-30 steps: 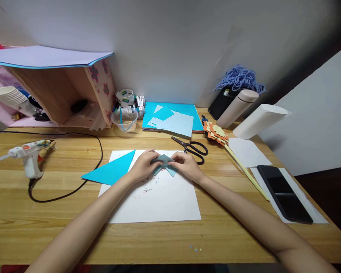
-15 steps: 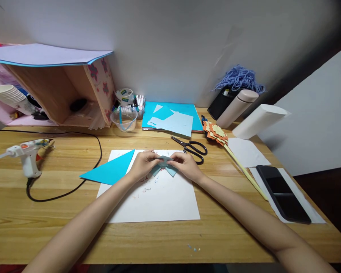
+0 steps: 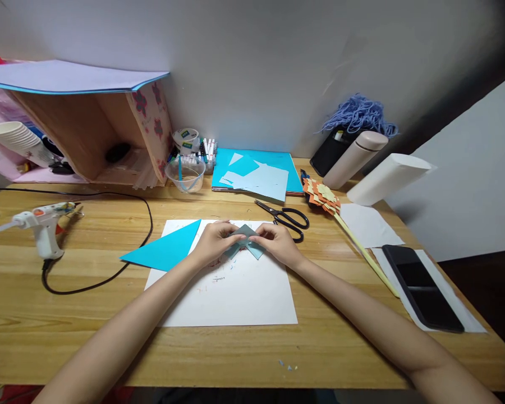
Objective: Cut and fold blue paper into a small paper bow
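A small piece of folded grey-blue paper (image 3: 246, 230) is pinched between both hands, above a white sheet (image 3: 235, 303) marked with specks of colour. My left hand (image 3: 216, 242) grips its left side, thumb toward the middle. On its right side my right hand (image 3: 276, 242) does the same, so the two thumbs nearly meet. A pointed corner stands up at the top, and two flaps spread out below. Fingers cover part of the folds. Left of my left hand lies a bright blue paper triangle (image 3: 168, 247), partly on the white sheet.
Black-handled scissors (image 3: 292, 219) lie just beyond my right hand. A glue gun (image 3: 46, 227) with its cord is at the left. Behind are a plastic bowl (image 3: 186, 175), markers and blue sheets (image 3: 292, 168). A paper flower (image 3: 322, 196) and a phone (image 3: 421, 286) lie at the right.
The top of the folded paper now shows as a raised point where it looked flatter before. Both hands keep their pinch in nearly the same place. The view has shifted slightly.
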The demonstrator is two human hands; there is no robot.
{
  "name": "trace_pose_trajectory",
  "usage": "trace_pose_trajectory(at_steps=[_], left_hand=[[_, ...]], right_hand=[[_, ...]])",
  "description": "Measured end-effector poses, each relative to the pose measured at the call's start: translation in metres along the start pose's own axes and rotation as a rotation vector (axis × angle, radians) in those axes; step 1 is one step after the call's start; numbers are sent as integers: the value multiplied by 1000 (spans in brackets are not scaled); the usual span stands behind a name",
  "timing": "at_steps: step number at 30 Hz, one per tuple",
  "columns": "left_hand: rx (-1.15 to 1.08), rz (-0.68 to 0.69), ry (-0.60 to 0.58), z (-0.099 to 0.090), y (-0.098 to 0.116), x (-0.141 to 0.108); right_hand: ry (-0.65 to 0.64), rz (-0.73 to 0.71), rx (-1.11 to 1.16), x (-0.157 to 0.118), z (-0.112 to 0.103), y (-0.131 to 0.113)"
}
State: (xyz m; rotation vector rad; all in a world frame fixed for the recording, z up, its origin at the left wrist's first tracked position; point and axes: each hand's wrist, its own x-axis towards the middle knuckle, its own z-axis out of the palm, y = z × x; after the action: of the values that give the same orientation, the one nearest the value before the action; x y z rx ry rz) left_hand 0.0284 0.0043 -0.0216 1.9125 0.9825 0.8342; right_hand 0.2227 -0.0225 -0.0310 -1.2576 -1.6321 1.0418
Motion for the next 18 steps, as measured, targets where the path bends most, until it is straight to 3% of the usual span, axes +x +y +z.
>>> trace_pose_trajectory(at_steps=[18], left_hand=[[90, -25, -31, 0, -4, 0]], right_hand=[[63, 47, 82, 1, 2, 10]])
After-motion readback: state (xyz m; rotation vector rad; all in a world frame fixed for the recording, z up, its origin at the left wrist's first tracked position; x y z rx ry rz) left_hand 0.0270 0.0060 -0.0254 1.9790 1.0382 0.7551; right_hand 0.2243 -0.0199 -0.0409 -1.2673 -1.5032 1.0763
